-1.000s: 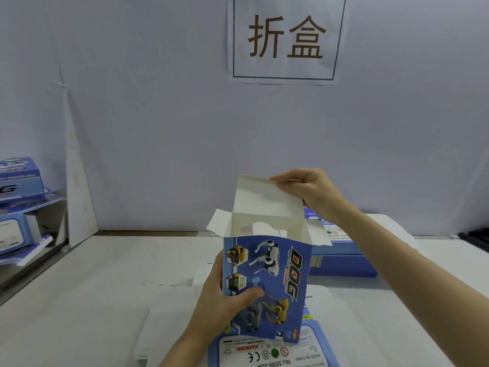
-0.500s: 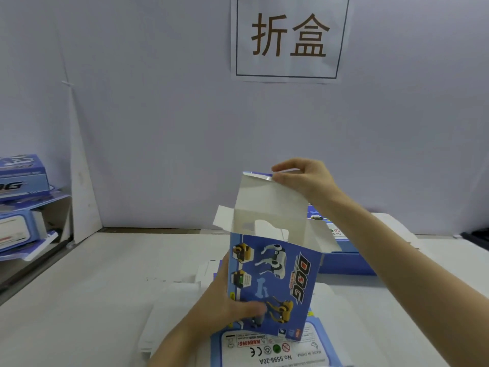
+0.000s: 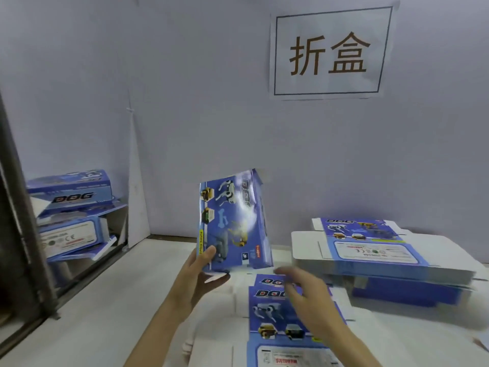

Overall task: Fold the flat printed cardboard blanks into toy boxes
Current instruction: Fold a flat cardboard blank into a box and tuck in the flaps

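broadly, the white desk is matte and flat and carries everything but the finished work. toward its far right corner lies a stack of flat blanks: thin glossy card, blue print on the face and white on the back, with die-cut flaps poking past the stack's sides. beyond the desk's left edge and lower down, finished boxes sit heaped at loose angles. along the near edge, right of the middle, a single flat blank lies printed side up on white card. the folded box is held off the desk above its middle, upright and leaning a little. it is a hollow rectangular shell with sharp creases and a sheen on its front panel; its top looks closed and its underside is hidden. it should be very light and stiff only along the creases, so the broad panels would dent if squeezed and the gloss may slip. it is best taken at a corner, thumb on one face and fingers behind. the left grip does so, grasping the box's lower left corner with the thumb on the front. the right grip, blurred, hovers released just above the single flat blank, grasping nothing.
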Motion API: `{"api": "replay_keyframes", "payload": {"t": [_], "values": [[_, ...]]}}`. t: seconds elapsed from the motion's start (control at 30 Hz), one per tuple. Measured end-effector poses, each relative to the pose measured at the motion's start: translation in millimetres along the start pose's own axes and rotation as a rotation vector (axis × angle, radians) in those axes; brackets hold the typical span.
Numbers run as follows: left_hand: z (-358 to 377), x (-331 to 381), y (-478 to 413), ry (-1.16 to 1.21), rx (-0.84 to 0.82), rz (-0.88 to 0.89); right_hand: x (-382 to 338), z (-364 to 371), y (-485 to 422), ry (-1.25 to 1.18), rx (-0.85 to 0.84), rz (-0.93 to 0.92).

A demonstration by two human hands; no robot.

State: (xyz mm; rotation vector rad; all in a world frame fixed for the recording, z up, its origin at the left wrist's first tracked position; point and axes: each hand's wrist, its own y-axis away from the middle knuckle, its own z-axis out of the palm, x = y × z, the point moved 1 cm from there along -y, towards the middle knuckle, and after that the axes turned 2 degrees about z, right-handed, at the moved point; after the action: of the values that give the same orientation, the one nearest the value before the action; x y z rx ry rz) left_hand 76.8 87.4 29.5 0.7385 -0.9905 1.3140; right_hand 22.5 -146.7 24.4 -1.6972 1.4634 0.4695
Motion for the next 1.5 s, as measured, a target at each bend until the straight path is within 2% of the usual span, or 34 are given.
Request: {"api": "replay_keyframes", "payload": {"t": [0.03,0.1,0.17,0.23,0.3,0.37,0.43,0.47,0.5,0.57,0.6,0.67,0.73,0.77,0.83,0.97,1.07,1.17,1.3,1.37,1.43,1.5], "values": [[-5.0,3.1,0.9,0.019,0.045,-0.04,0.1,16.9,0.2,0.101,-0.176,-0.048],[-14.3,10.0,3.5,0.007,0.129,-0.132,1.9,38.9,-2.4,0.311,-0.37,-0.136],[-20.2,21.4,5.2,-0.042,0.175,-0.213,1.5,46.0,-2.1,0.418,-0.416,-0.148],[-22.3,44.3,-0.7,-0.024,0.197,-0.223,3.8,46.6,-0.8,0.434,-0.408,-0.148],[-24.9,86.1,-14.4,0.091,0.212,-0.086,5.3,46.9,0.1,0.436,-0.4,-0.152],[-33.4,136.7,-32.6,0.376,0.237,0.162,5.0,47.7,-0.5,0.439,-0.405,-0.152],[-39.0,179.9,-45.5,0.618,0.189,0.378,3.7,47.8,-1.0,0.426,-0.41,-0.141],[-35.9,189.3,-47.7,0.629,0.142,0.419,3.7,46.9,-1.1,0.414,-0.414,-0.132],[-28.9,187.5,-49.6,0.565,0.096,0.405,3.3,45.5,-1.0,0.402,-0.417,-0.124],[-7.9,154.8,-48.5,0.213,0.034,0.309,1.3,43.8,-0.5,0.382,-0.42,-0.113],[4.5,129.5,-46.0,-0.046,-0.014,0.252,0.1,44.0,-0.4,0.371,-0.418,-0.111],[23.9,69.1,-36.1,-0.628,-0.219,0.115,-0.8,44.6,1.2,0.338,-0.376,-0.084],[33.7,6.5,-28.1,-1.162,-0.45,0.004,0.4,41.5,1.1,0.321,-0.251,-0.008],[37.7,-16.7,-25.1,-1.344,-0.525,-0.015,2.0,38.4,-0.2,0.319,-0.169,0.049],[47.8,-40.6,-22.0,-1.46,-0.557,-0.06,5.7,31.0,-2.6,0.321,-0.065,0.169],[54.4,-44.7,-26.9,-1.523,-0.496,-0.034,4.5,27.3,-4.5,0.358,-0.089,0.259],[52.2,-37.6,-26.8,-1.409,-0.464,-0.023,-2.8,19.5,-2.4,0.252,-0.04,0.222],[43.9,-16.9,-23.1,-1.069,-0.387,0.087,-16.7,-7.3,0.0,0.164,0.112,0.054],[28.7,30.2,-9.3,-0.519,-0.173,0.184,-40.9,-49.6,5.2,0.252,0.563,-0.211],[28.6,47.1,-5.7,-0.263,-0.061,0.285,-47.0,-58.9,7.7,0.261,0.772,-0.214],[36.4,50.1,-2.9,-0.059,-0.011,0.324,-49.3,-60.4,8.2,0.137,0.768,-0.11],[48.4,43.2,2.4,0.028,-0.072,0.293,-50.1,-58.7,7.1,-0.21,0.557,0.032]]}}
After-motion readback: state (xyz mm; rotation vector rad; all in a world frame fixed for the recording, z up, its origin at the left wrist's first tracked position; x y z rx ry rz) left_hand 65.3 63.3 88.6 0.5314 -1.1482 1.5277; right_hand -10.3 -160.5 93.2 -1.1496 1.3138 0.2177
